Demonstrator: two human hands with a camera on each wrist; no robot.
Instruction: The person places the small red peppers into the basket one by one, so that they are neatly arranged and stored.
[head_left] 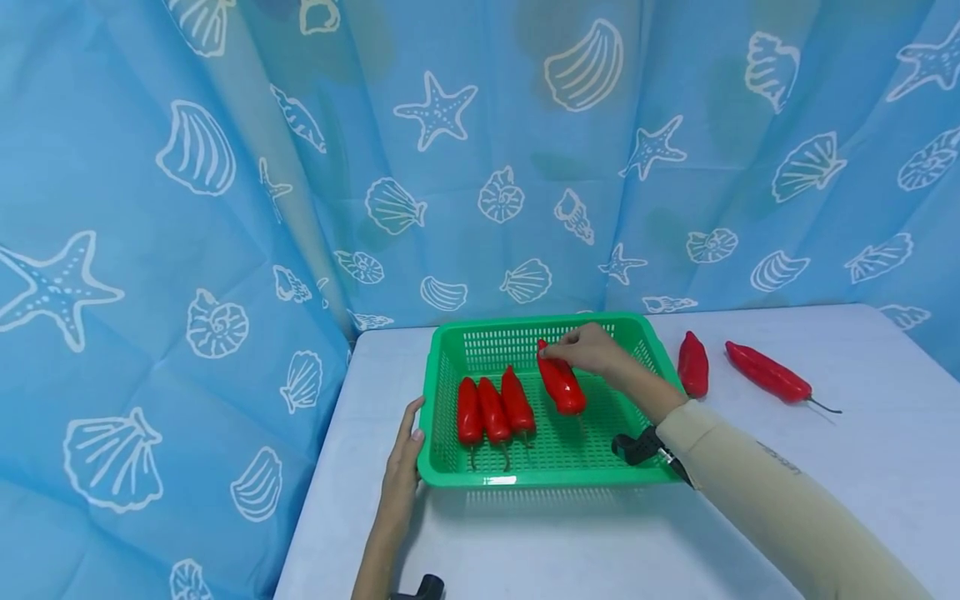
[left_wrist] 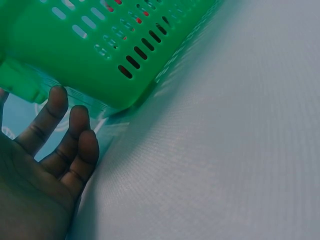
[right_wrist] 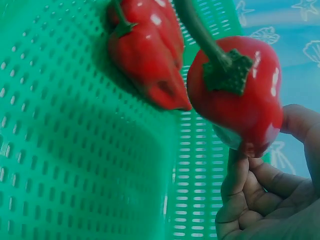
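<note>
One patterned blue curtain (head_left: 465, 171) spans the background behind a white-covered table (head_left: 862, 467). On this stands a green basket (head_left: 525, 478), a long side facing the person. The left hand (head_left: 401, 471) rests loosely extended fingers at its left rim, probably to steady it. Over the basket, the right hand (head_left: 588, 347) pinches a red pepper (head_left: 561, 385) near its tip; the stem end hangs lower, seemingly to match the row of three peppers (head_left: 493, 412) on the left, stems toward the person. Whether the held one touches the mesh floor, I cannot tell. Beyond the right rim lie a long pepper (head_left: 768, 375) and a shorter-looking pepper (head_left: 693, 367), perhaps kept within easy reach. The widest stretch of bare mesh runs from the held pepper to the right wall, below the right forearm (head_left: 648, 392); a narrower gap separates it from the row.
</note>
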